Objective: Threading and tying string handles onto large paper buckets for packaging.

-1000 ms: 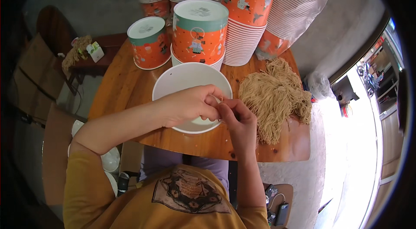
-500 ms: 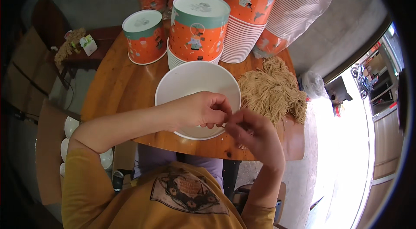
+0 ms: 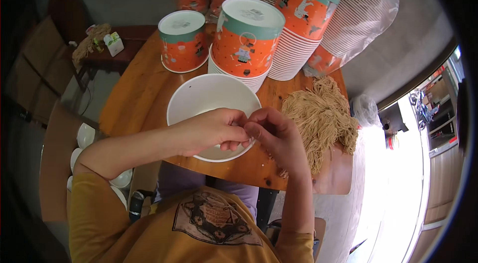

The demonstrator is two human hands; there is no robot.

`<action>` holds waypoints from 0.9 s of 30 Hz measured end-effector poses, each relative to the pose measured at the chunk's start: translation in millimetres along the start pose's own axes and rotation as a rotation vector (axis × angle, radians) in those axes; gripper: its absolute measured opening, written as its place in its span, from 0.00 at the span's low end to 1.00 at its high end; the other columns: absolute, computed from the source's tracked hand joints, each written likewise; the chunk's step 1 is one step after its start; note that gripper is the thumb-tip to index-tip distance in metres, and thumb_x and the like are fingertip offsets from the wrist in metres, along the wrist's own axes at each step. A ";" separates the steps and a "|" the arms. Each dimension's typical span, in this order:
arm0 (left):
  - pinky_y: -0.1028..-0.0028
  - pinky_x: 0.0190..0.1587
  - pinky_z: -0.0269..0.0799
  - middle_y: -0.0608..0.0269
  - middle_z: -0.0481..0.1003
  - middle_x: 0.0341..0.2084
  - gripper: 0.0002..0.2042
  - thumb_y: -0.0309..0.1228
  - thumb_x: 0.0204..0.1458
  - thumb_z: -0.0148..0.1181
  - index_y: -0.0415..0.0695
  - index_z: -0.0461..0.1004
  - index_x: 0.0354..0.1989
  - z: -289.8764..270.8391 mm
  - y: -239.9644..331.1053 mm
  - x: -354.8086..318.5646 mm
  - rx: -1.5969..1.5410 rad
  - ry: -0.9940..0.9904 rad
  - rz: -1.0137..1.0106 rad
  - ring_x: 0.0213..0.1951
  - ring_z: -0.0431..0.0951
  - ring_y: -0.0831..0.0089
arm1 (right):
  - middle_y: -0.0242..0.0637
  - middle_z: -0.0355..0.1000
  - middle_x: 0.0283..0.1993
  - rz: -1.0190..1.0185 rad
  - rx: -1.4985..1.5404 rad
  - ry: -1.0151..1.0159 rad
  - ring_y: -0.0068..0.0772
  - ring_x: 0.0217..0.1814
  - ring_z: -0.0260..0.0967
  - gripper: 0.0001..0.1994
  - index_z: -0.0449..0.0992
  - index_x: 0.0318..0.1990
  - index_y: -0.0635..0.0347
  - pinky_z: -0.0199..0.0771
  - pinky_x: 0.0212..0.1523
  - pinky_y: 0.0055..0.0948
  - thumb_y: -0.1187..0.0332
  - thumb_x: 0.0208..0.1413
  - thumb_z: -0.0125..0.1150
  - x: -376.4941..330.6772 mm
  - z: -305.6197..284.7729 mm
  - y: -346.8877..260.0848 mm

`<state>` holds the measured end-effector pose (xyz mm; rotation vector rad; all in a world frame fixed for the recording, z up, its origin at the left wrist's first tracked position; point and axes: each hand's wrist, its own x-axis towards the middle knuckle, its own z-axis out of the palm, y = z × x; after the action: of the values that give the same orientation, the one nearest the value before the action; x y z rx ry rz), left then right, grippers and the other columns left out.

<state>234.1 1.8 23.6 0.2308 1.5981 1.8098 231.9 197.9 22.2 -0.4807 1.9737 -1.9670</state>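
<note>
Both hands meet over the open white round tub (image 3: 214, 93), right at its right-hand side! The left hand (image 3: 221, 130) has its fingers curled in, the right hand (image 3: 275, 131) bends thumb and forefinger toward it, and the tips come together in a pinch. Whether anything is caught in there, I cannot tell; the fingers cover it.

Here's the danger: if something small is in that pinch and the fingertips loosen, it could drop into the tub or beside it. The left forearm crosses over the tub's near-left rim, so a low elbow could nudge or tip it. And to the tub's right lies a loose heap of tan yarn-like strands (image 3: 318, 113), close by the right forearm; a careless sweep could snag and scatter them.

Now the containers! The tub shows its pale inner wall and part of its floor, the rest hidden by the hands. Behind it, a short orange-and-green printed paper tub (image 3: 184, 53) stands upside down, contents out of sight. Just beyond the tub, a taller nested stack of inverted orange printed tubs (image 3: 247, 49). Well off to the tub's lower left, a brown cardboard box (image 3: 54, 186) holds white rounded vessels (image 3: 85, 135).
</note>
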 end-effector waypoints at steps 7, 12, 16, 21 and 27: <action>0.81 0.33 0.65 0.70 0.72 0.30 0.05 0.29 0.55 0.56 0.41 0.73 0.37 -2.8 4.1 -1.2 0.137 -0.060 0.003 0.30 0.69 0.83 | 0.31 0.73 0.25 0.006 -0.348 -0.144 0.16 0.28 0.70 0.07 0.76 0.36 0.64 0.69 0.31 0.20 0.69 0.56 0.63 25.2 -3.4 -24.0; 0.82 0.33 0.65 0.71 0.72 0.29 0.07 0.31 0.57 0.57 0.41 0.75 0.38 -8.3 -1.2 6.7 0.016 -0.093 -0.014 0.30 0.69 0.84 | 0.29 0.72 0.24 -0.007 -0.419 0.008 0.15 0.27 0.68 0.06 0.75 0.36 0.63 0.69 0.30 0.21 0.69 0.56 0.63 21.3 -14.2 2.3; 0.83 0.33 0.65 0.71 0.73 0.30 0.09 0.32 0.58 0.58 0.40 0.75 0.40 -8.0 -0.3 9.7 -0.015 -0.083 -0.042 0.30 0.69 0.85 | 0.25 0.69 0.27 -0.029 -0.282 0.175 0.12 0.27 0.63 0.05 0.74 0.38 0.62 0.65 0.28 0.17 0.70 0.58 0.60 4.5 -15.4 19.4; 0.83 0.32 0.65 0.72 0.73 0.29 0.08 0.31 0.58 0.59 0.39 0.75 0.40 -8.9 -0.1 14.3 -0.021 -0.074 -0.044 0.29 0.69 0.85 | 0.24 0.68 0.31 -0.017 -0.045 0.283 0.11 0.28 0.61 0.07 0.72 0.42 0.61 0.62 0.28 0.16 0.70 0.60 0.60 -21.3 -13.0 22.7; 0.82 0.31 0.65 0.71 0.73 0.29 0.08 0.31 0.57 0.58 0.39 0.75 0.40 -4.4 3.1 16.4 0.034 -0.065 -0.025 0.28 0.69 0.84 | 0.29 0.68 0.28 -0.278 -0.333 0.321 0.17 0.25 0.62 0.05 0.73 0.34 0.62 0.62 0.25 0.18 0.73 0.55 0.65 -25.7 -3.9 29.1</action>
<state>218.3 8.1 20.4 0.2819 1.5800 1.7404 252.7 212.9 -7.2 -0.5742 2.5820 -1.9785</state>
